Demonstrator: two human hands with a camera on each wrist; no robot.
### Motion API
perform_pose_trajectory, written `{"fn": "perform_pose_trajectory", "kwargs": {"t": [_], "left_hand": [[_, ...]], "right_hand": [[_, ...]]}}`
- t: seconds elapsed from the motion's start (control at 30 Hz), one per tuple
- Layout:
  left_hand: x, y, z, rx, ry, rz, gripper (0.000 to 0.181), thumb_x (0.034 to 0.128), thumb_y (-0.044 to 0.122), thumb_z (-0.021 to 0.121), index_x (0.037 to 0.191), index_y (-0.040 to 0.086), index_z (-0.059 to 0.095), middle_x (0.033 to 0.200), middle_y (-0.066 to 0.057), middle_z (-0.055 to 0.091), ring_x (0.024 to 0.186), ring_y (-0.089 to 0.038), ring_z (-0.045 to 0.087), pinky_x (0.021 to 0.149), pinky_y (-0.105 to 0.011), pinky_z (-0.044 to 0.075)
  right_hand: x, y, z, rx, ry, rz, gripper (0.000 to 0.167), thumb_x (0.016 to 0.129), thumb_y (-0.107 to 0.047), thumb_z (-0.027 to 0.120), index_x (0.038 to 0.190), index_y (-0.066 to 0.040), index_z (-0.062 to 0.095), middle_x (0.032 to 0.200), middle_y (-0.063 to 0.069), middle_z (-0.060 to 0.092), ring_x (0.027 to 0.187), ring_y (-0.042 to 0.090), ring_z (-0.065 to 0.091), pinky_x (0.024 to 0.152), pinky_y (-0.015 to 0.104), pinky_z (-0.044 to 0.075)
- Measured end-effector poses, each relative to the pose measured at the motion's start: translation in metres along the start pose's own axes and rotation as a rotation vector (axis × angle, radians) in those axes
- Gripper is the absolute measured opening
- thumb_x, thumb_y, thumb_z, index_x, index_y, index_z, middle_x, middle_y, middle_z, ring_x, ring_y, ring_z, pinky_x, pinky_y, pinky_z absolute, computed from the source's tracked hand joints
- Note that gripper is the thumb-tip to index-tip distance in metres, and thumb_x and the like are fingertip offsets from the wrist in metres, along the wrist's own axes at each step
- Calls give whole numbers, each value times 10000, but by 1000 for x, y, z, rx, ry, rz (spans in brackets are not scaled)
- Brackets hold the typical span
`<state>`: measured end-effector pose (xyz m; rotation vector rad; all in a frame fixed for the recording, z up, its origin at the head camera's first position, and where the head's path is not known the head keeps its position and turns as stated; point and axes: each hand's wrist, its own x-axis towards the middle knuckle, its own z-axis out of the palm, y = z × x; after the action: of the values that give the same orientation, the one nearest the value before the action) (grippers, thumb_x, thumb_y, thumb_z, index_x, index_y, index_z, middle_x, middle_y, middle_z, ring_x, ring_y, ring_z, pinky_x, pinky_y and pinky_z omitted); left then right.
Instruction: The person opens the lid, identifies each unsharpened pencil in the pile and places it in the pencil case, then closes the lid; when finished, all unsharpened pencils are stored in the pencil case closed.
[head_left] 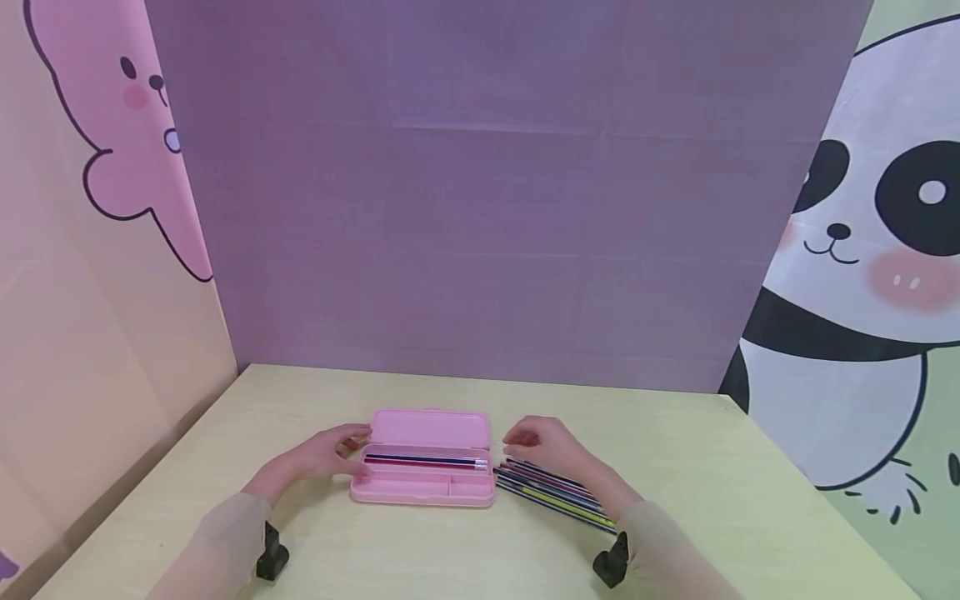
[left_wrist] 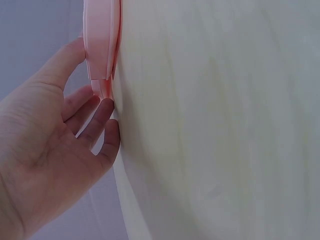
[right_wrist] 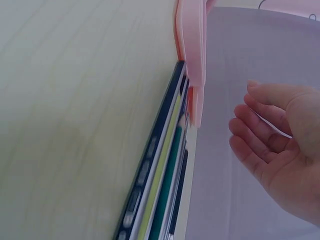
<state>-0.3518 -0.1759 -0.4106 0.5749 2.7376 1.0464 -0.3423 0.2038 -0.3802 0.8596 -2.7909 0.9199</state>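
A pink pencil case [head_left: 401,488] lies with its lid [head_left: 430,429] folded back, and a few pencils [head_left: 423,461] lie in its long rear compartment. At the case's left end is my left hand [head_left: 326,454]; its thumb [left_wrist: 74,55] touches the case's side, while the loosely bent fingers are by the lid's edge. My right hand [head_left: 551,443] hovers over the far end of a bundle of loose pencils [head_left: 555,493], right of the case. In the right wrist view its relaxed fingers [right_wrist: 250,137] hold nothing, apart from case and pencils.
All of this is on a pale wooden table [head_left: 420,554]. Behind it hangs a purple backdrop [head_left: 480,208]. Cartoon-printed walls stand at both sides, a panda [head_left: 847,308] on the right one. Dark wrist devices sit at both sleeves.
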Motion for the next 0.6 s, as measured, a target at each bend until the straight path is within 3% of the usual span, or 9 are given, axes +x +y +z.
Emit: {"fn": "perform_pose_trajectory", "kwargs": {"t": [0.17,0.6], "left_hand": [[1,-2,0,8,-5,-1,739,771,283,767,1394,76,427,1385,-149,474,1184,-332,490,995,-518,418],[1,1,-1,9,-2,-12,764,765,296,772,1401,65,417,1384,-147,476,1170,-320,494,989,-506,425]], "right_hand": [[-10,5,-8,-4,-4,31,185,875,-185,661,993,-45,687,895,-2,670,800,111,603,738,190,519],[-33,23,-19,-40,-16,11,180,880,-200,652,969,-48,689,876,0,677,758,70,604,700,211,526]]}}
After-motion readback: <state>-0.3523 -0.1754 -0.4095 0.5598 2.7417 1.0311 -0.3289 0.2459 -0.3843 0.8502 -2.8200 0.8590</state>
